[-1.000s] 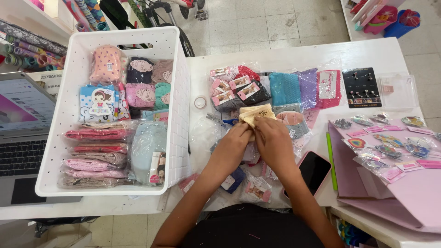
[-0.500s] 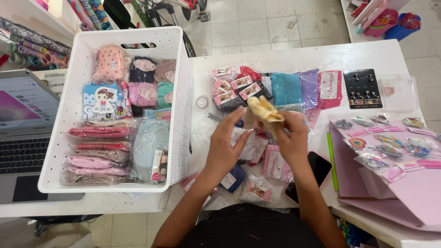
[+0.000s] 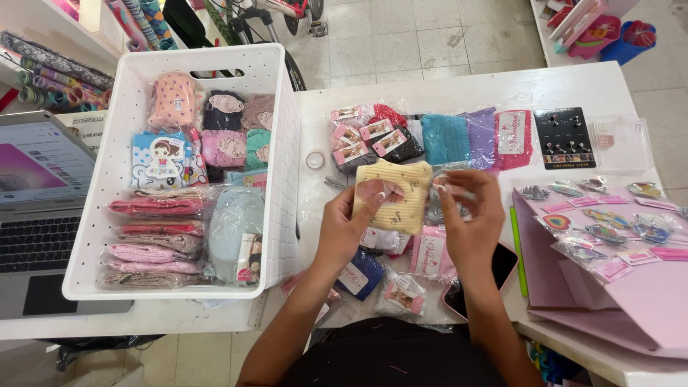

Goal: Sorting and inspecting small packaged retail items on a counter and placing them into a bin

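While both hands hold it up off the counter (image 3: 444,89), the pale yellow ribbed packet (image 3: 395,195) sits just right of the white basket (image 3: 287,150), above the loose pile of small wrapped pieces. The left hand (image 3: 352,223) has its grip closed on the packet's left edge, thumb across the front. The right hand (image 3: 469,215) pinches at the packet's right edge with its fingertips (image 3: 443,188), seemingly working at the clear wrapper there.

To handle this well, I would judge that the left hand should hold the packet flat and steady while the right does the fine work, since thin film slips and crumples easily. Holding it clear of the pink packets (image 3: 430,252) below, further from the basket than the dark phone (image 3: 494,276), should save snagging anything.
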